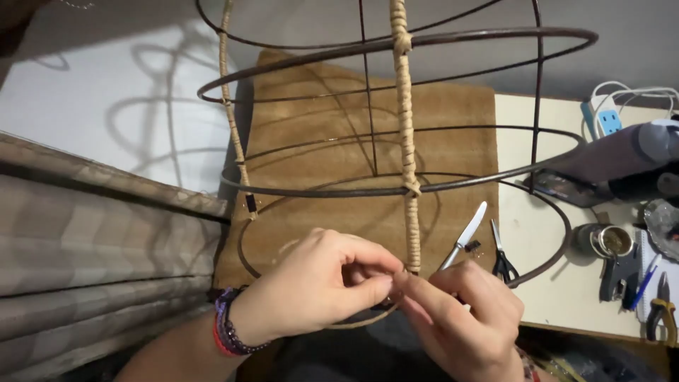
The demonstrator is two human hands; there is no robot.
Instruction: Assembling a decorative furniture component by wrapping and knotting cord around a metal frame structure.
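Observation:
A dark metal wire frame [453, 185] of rings and upright bars fills the middle of the view. One upright bar is wrapped in tan jute cord [405, 134] from the top down to the lowest ring. My left hand [318, 286] pinches the cord's lower end at that ring with thumb and forefinger. My right hand [463, 318] meets it from the right, fingertips on the same spot, and holds a small metal blade [463, 237] that sticks up between its fingers. A second bar on the left carries thinner cord [233, 113].
A tan burlap sheet [453, 127] lies under the frame. On the white table [537, 240] to the right lie small scissors [502, 258], a glue gun [615, 166], pliers [661, 308], a pen, a small tin and a power strip [601, 117]. A striped cushion [85, 240] sits at left.

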